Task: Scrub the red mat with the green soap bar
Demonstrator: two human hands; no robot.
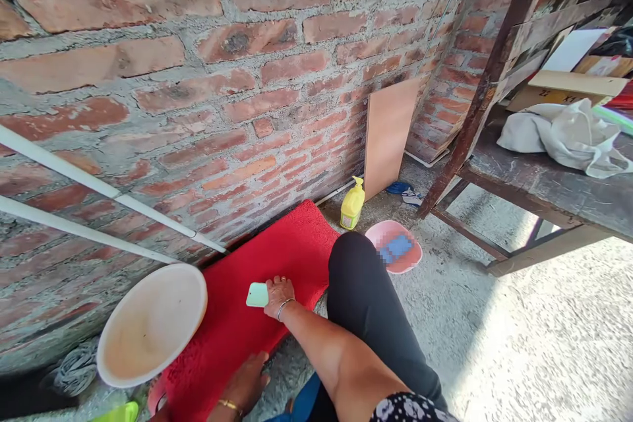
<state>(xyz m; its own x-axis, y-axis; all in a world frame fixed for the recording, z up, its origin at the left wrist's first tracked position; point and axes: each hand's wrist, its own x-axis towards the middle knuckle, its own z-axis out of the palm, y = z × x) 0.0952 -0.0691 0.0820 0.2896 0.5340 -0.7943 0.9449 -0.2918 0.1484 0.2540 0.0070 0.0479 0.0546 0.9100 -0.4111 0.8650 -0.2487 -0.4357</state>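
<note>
A red fluffy mat [237, 270] lies lengthwise along the foot of the wall. My right hand [281, 295], a bangle at its wrist, is closed round one end of a mint-green scrubbing brush [257, 295]. The brush rests flat on the mat; its underside is hidden. Nearer to me, my left hand [247, 379] is stretched over the mat's near edge with its fingers extended and nothing in them. A large pale basin [152, 323], tilted and stained inside, stands at the mat's left end.
A yellow pump bottle [353, 203] stands beyond the mat, near a pink basin [413, 254] with a blurred blue thing in it. A brown board [390, 138] leans on the brick wall [277, 33]. White pipes [119, 198] slant down at left; a wooden bench [534, 188] stands right.
</note>
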